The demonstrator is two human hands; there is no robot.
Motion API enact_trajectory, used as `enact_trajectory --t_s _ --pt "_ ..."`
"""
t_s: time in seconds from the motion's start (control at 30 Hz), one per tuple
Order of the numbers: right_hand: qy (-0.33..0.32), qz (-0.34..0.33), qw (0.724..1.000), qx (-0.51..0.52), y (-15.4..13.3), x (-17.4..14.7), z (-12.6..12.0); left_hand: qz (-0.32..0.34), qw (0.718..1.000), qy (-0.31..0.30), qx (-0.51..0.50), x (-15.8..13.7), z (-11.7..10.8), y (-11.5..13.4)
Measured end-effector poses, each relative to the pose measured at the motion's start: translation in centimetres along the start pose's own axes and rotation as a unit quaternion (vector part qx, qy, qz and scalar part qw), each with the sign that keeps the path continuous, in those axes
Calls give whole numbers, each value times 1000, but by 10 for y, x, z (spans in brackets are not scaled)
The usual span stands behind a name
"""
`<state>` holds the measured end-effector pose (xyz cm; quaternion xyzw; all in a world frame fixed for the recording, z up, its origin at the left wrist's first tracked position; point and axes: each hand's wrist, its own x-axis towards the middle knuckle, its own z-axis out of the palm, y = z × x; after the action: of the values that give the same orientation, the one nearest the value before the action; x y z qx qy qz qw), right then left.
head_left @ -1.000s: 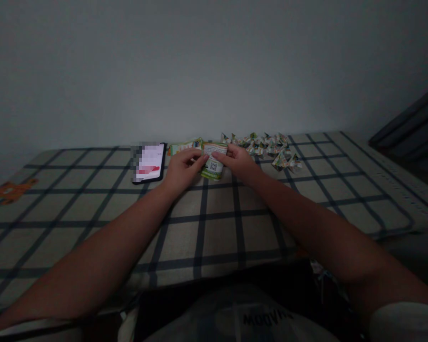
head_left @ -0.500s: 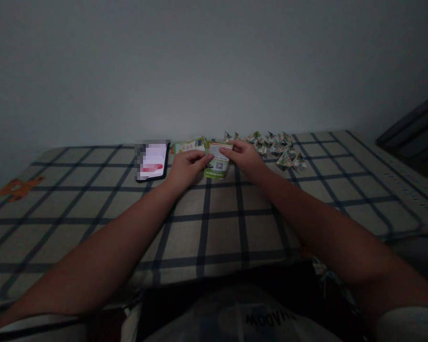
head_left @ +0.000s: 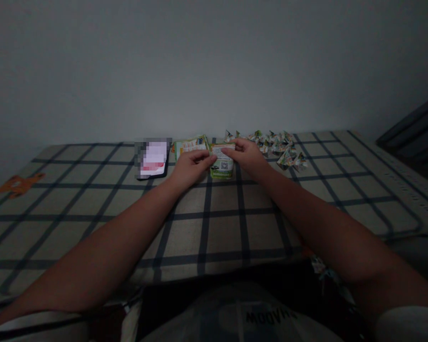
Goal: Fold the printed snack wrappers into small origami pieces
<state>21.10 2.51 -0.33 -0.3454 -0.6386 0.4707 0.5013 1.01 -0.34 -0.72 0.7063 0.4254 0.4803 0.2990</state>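
Note:
Between my two hands is a small green and white printed paper card [head_left: 221,167], with lines of text and a square code on its face. My left hand [head_left: 192,165] pinches its left edge between thumb and fingers. At its upper right edge, my right hand [head_left: 245,154] grips it with thumb and index finger. Just behind my left hand lie more printed green and white papers [head_left: 190,144], partly covered by that hand. Beyond my right hand is a cluster of several small folded paper shapes [head_left: 285,147], pointed and multicoloured.
A phone [head_left: 154,159] with a lit, blurred screen lies left of the papers. The checked cloth [head_left: 221,237] covers the surface, with an orange patch [head_left: 17,185] at far left. A plain wall [head_left: 214,66] rises behind; a dark slatted object [head_left: 413,121] stands at right.
The card and both hands have shifted slightly to the right, and the card looks a little straighter. Both hands keep their grip on it.

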Motion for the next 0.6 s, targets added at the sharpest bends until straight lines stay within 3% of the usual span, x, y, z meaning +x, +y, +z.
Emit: enact_trajectory --t_s 0.2,0.6 --pt "-25 -13 999 -15 1 0 -1 -5 999 42 -18 1 1 0" --pt "-13 -6 1000 -15 -4 -2 0 -25 998 35 -39 1 1 -3"
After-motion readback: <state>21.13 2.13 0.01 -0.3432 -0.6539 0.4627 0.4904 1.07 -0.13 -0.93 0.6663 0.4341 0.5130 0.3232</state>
